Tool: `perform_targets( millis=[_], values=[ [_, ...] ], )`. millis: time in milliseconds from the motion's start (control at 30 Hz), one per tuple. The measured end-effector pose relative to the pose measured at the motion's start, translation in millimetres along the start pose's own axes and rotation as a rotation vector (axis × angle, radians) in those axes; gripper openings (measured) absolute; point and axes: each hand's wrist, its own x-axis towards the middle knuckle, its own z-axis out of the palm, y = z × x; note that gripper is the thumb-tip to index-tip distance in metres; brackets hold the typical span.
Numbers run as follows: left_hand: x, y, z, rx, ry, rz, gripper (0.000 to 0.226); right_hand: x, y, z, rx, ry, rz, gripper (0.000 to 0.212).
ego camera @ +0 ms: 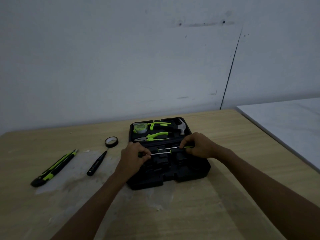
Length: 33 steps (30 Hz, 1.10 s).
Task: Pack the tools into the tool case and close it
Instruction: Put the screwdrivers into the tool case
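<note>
1. Your tool case [190, 172] lies open on the wooden table [225, 196], its far half towards the wall and its near half towards you.
2. Your left hand [133, 155] is over the left side of the case, where the two halves meet. Its fingers are curled round the handle of the near screwdriver [160, 153], whose bare shaft points right across the near half.
3. Your right hand [197, 146] is on the right side, with fingers and thumb pinched on the green-and-black handle of the far screwdriver [168, 148]. Its shaft points left.
4. The two shafts run side by side and close together, just above the dark slots of the near half. You cannot tell whether either one is seated in a slot.
5. The far half holds the tape measure [140, 128] at the left, the hammer [181, 126] with its head at the right, and the pliers [152, 137] in front of them.
6. On the table left of the case lie three loose things. The tape roll [111, 142] is nearest the case, the black tester pen [97, 163] is beside it, and the utility knife [53, 168] is farthest left.
7. A white surface [285, 122] adjoins the table on your right.
</note>
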Motion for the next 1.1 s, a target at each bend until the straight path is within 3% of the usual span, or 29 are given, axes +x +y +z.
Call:
perform_targets(
  millis=[133,233,333,533,1100],
  values=[
    [-0.7,-2.5,1.3,0.03,0.027,0.015,0.007,-0.9,-4.3,-0.4,-0.035,0.019,-0.021,0.017],
    [1.5,-3.5,1.7,0.065,0.052,0.034,0.021,0.1,-13.6,-2.3,-0.097,0.079,-0.107,0.021],
    [8.7,-1.6,1.0,-0.029,-0.019,-0.015,0.018,7.3,-15.7,-0.2,-0.154,0.098,-0.123,0.026],
    [18.5,-0.4,-1.2,-0.034,-0.125,-0.08,0.007,12.6,-15.8,0.8,-0.166,0.002,-0.094,0.015],
    [14.4,4.7,0.4,0.086,-0.139,-0.078,0.012,36.5,-11.5,-0.2,-0.069,-0.157,0.029,0.003]
  ],
)
